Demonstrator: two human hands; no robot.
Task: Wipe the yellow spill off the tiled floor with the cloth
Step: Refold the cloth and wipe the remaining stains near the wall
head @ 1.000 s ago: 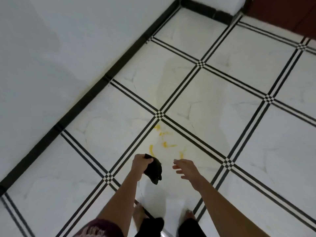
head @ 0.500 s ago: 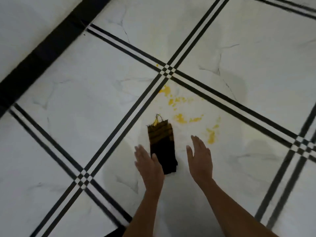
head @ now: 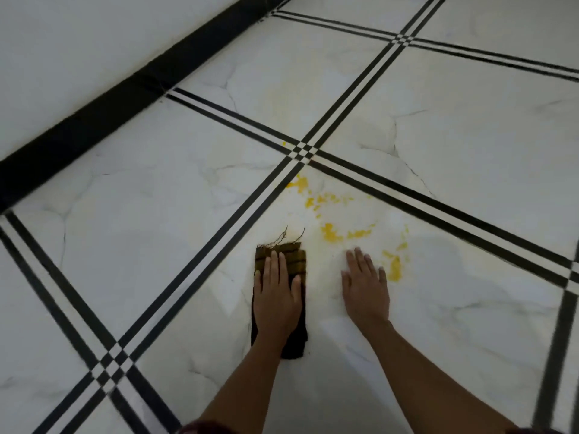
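The yellow spill (head: pixel 330 231) lies in scattered splotches on a white marble-look tile, from near the black line crossing down to a streak (head: pixel 395 270) beside my right hand. A dark folded cloth (head: pixel 296 255) with an olive striped, frayed end lies flat on the floor just left of the spill. My left hand (head: pixel 275 296) lies palm down on the cloth with fingers extended, covering its middle. My right hand (head: pixel 365 289) rests flat on the bare tile between the cloth and the yellow streak, holding nothing.
The tiled floor (head: pixel 156 214) is white with double black lines that cross ahead of the spill (head: pixel 302 151). A black skirting strip (head: pixel 103 117) and a white wall (head: pixel 78 42) run along the left. A faint yellowish smear (head: pixel 291 89) shows farther ahead.
The cloth went from my left hand down onto the floor. My left hand has since come down flat on it, and my right hand has settled on the tile. The view dropped closer to the floor.
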